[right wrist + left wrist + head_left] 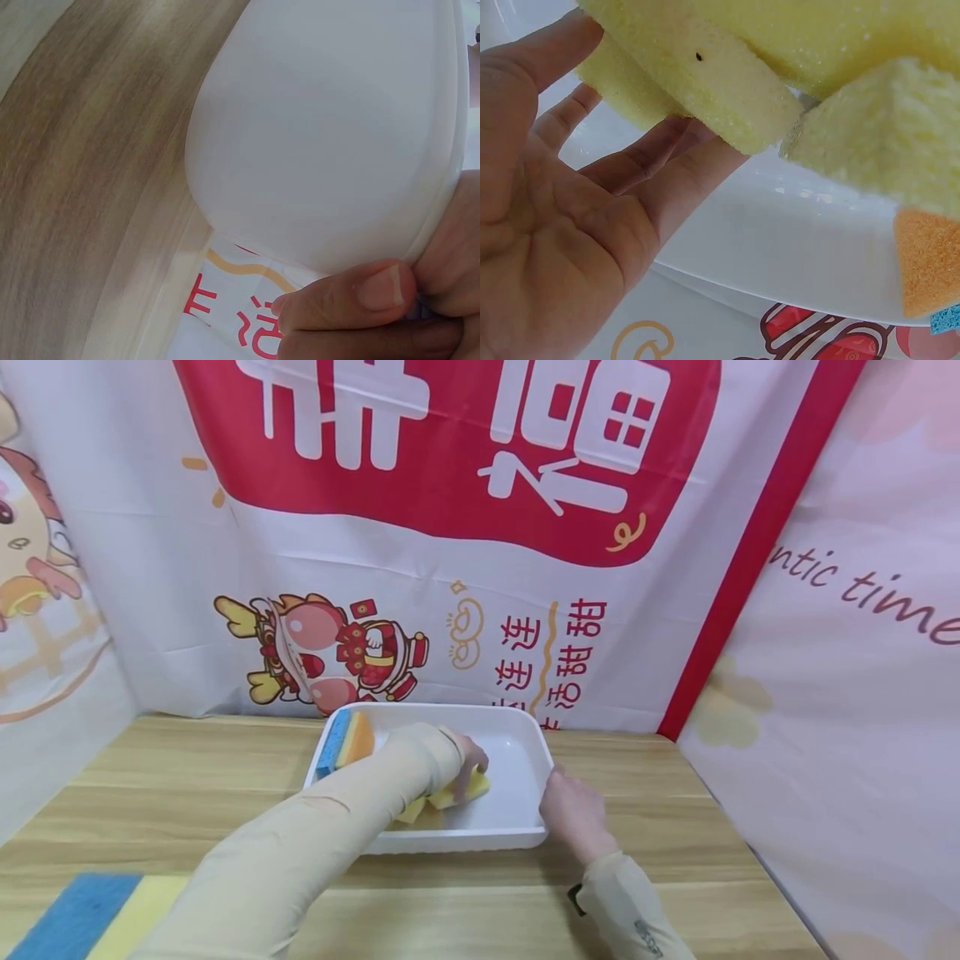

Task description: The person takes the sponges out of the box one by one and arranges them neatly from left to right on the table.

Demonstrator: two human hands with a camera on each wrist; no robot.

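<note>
Inside a white tray, my left hand holds a yellow sponge. The left wrist view shows the thumb on one side of that sponge and fingers on the other. Beside it lies another yellow sponge piece, partly hidden by my sleeve in the head view. My right hand grips the tray's right rim, its thumb against the outer wall. A blue sponge and an orange one stand against the tray's left end.
A blue and yellow sponge lies at the near left of the wooden table. A printed cloth hangs behind the tray, and another cloth hangs on the right. My left forearm crosses the tray's near rim.
</note>
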